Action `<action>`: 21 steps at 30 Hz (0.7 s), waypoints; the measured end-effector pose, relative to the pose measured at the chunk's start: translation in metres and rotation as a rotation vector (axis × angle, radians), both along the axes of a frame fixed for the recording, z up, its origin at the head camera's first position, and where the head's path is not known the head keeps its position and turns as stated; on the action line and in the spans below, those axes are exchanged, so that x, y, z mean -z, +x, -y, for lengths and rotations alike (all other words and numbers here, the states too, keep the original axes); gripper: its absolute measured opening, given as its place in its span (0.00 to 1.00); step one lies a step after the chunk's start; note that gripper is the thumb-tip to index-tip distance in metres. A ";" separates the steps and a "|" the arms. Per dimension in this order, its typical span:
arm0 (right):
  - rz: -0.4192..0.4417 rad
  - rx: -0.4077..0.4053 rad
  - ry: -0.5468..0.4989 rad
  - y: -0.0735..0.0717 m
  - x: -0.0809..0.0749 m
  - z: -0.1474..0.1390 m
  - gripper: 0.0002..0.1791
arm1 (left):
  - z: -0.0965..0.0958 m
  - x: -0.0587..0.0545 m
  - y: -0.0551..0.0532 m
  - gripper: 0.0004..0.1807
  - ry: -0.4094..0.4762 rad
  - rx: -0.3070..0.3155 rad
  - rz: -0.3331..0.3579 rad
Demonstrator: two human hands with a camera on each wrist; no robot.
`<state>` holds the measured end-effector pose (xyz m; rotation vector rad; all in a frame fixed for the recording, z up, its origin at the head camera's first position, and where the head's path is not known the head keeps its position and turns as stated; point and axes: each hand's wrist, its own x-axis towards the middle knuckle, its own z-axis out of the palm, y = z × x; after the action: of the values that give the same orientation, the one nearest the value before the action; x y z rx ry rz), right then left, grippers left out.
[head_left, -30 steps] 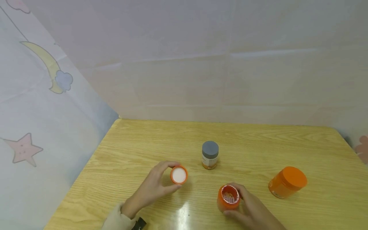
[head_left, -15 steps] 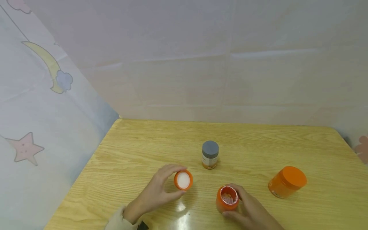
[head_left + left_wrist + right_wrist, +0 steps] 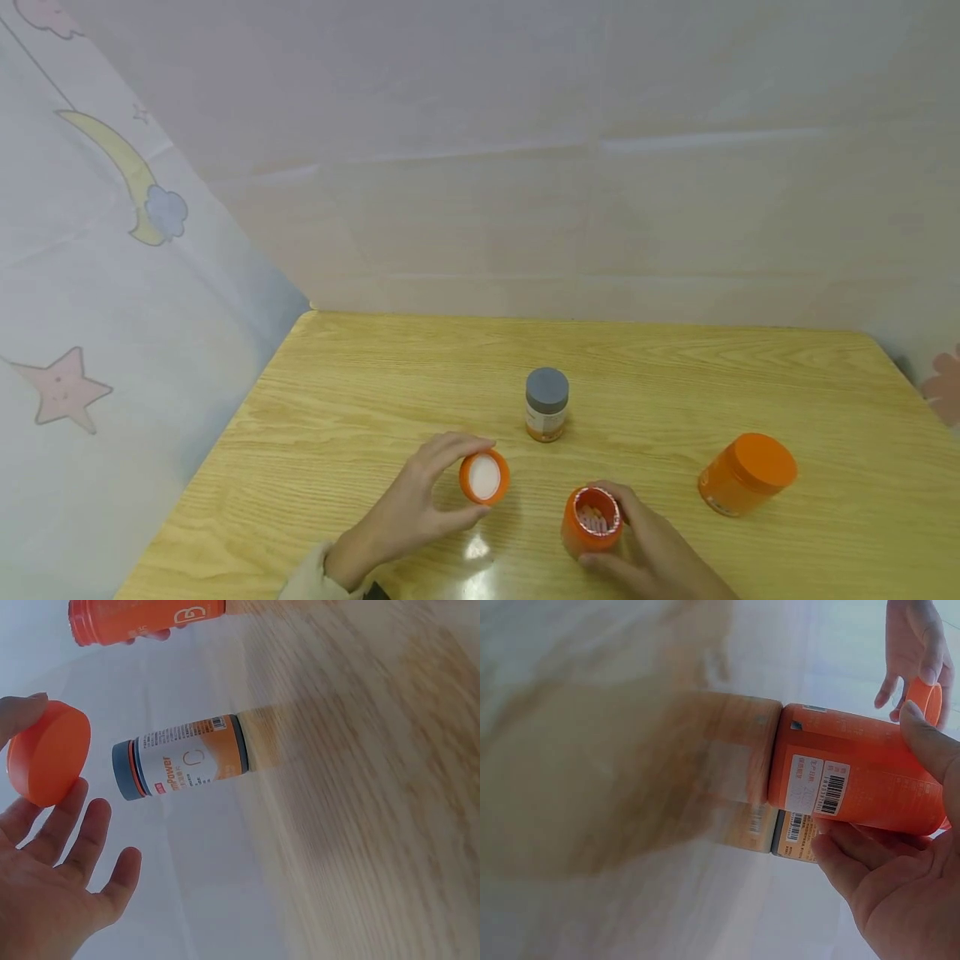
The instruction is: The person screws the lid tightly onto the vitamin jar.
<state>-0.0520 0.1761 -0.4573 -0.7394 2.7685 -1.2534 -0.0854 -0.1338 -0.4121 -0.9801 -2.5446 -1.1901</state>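
My left hand point(image 3: 416, 504) pinches an orange screw cap point(image 3: 484, 477) by its edge, its white inner side facing up toward the head camera. In the left wrist view the cap point(image 3: 51, 754) sits between thumb and fingers, above the table. My right hand point(image 3: 645, 542) grips an uncapped orange bottle point(image 3: 577, 537) that stands upright on the table. Through its mouth, pale pink pieces, perhaps pills, show inside. The right wrist view has the bottle's barcode side point(image 3: 847, 769), with thumb and fingers around it. Cap and bottle are apart, the cap to the left.
Behind the hands a smaller bottle with a grey cap point(image 3: 547, 404) stands upright. To the right is a wider orange jar point(image 3: 748, 475) with its lid on. Everything is on a wood-grain table point(image 3: 360, 367), backed by a pale cloth point(image 3: 450, 208).
My left hand has brought the cap rightward and a little toward me, closer to the orange bottle. The right hand and its bottle have shifted only slightly left.
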 end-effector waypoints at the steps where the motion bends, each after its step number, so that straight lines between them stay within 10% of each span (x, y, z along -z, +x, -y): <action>1: -0.006 -0.005 -0.004 0.000 0.000 0.000 0.36 | 0.000 0.000 0.000 0.38 0.004 0.001 -0.004; 21: 0.011 -0.051 -0.002 -0.002 0.003 -0.002 0.37 | -0.002 -0.002 0.004 0.36 0.049 0.086 0.035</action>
<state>-0.0543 0.1785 -0.4603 -0.7954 2.7215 -1.2468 -0.0810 -0.1318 -0.4100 -1.0760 -2.5101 -1.2970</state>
